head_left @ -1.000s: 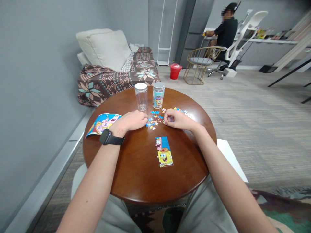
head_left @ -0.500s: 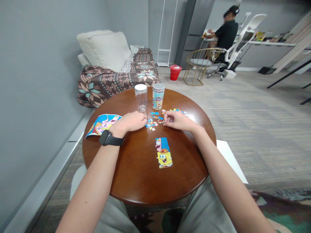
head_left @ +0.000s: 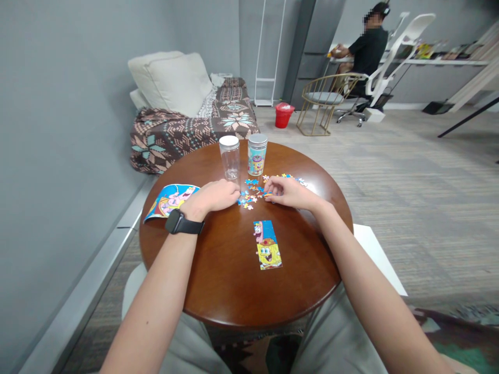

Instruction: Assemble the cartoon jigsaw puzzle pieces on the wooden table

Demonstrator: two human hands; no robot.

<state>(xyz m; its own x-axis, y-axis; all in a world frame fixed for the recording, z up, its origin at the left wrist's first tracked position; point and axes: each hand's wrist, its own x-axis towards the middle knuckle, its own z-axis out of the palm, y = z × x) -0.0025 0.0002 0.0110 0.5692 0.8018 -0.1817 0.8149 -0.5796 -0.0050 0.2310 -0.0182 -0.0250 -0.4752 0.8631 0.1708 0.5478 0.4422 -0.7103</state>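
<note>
Loose jigsaw puzzle pieces [head_left: 249, 199] lie scattered between my hands, mostly blue, yellow and pink. My left hand [head_left: 219, 196], with a black watch on its wrist, rests at their left edge. Its fingers are curled together, and their tips are hidden. On the other side, my right hand [head_left: 290, 192] bends thumb and fingers together around a small blue-and-orange puzzle piece [head_left: 268, 194], partly covered by the fingers. Nearer to me lies a joined strip of puzzle [head_left: 268, 252] with a yellow sponge character and a pink one.
Behind the pieces stand a clear jar [head_left: 230, 158] with a white lid and a printed jar [head_left: 257, 156]. A curled picture sheet [head_left: 167, 202] lies left on the round brown table [head_left: 230, 280]. A person [head_left: 368, 49] sits at a far counter.
The fingers of my right hand have shifted slightly among the pieces. My left hand keeps its place on the table. The whole view has moved a little.
</note>
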